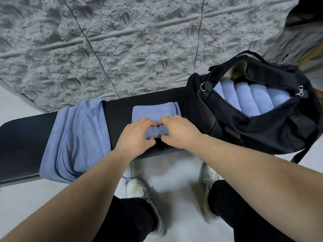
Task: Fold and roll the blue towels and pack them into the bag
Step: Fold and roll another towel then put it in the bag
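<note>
- You're mid-roll: both hands sit on the near end of the folded blue terry towel [154, 110], which lies flat on the dark table [24, 130] between the loose pile and the bag.
- Your left hand [135, 135] curls over the started roll, fingers on top, thumb tucked at the near edge.
- Your right hand [178, 130] mirrors it, fingers bent over the same roll, fingertips nearly meeting those of the left.
- The rolled part is small; most of the towel stretches flat away from you, so by my reading the roll has only begun.
- On your left, the crumpled blue towels [76, 137] drape over the table's front edge, not yet folded.
- On your right, the black fabric duffel bag [272, 133] stands unzipped on the table, with several rolled blue towels [244, 100] packed side by side inside.
- Next move calls for rolling away from you with even pressure from both hands, keeping the ends level so the roll doesn't cone.
- Space in the bag looks tight; which gap remains, I can't tell from here.
</note>
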Available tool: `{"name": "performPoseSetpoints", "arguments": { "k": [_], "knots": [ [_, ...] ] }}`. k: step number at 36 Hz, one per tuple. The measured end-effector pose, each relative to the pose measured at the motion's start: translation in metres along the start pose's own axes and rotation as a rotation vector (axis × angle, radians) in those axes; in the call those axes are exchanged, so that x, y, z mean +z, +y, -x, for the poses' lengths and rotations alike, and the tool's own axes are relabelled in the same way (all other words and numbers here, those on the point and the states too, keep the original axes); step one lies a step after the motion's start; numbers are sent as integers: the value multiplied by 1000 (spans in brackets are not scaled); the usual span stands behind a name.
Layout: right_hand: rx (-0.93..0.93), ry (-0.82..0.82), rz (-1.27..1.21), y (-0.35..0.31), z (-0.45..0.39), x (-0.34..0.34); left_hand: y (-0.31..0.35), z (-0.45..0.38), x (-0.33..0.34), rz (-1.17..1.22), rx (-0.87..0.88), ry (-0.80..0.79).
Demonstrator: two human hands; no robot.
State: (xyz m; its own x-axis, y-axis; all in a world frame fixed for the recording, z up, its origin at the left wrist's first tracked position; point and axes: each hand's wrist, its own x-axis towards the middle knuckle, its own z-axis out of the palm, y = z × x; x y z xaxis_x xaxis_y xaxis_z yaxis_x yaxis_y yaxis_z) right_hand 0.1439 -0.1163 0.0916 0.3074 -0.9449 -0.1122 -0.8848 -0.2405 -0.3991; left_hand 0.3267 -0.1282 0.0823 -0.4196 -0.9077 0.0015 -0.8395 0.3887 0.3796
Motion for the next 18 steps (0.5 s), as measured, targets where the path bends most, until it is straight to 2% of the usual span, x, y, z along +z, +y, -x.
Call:
{"name": "performPoseSetpoints", "arguments": {
  "k": [6,18],
  "knots": [
    [-27,-55,43,2,-3,0,4,-5,3,-33,-81,-3],
    [-50,-3,44,1,-4,1,8,-4,0,83,-128,-70]
  ]
}}
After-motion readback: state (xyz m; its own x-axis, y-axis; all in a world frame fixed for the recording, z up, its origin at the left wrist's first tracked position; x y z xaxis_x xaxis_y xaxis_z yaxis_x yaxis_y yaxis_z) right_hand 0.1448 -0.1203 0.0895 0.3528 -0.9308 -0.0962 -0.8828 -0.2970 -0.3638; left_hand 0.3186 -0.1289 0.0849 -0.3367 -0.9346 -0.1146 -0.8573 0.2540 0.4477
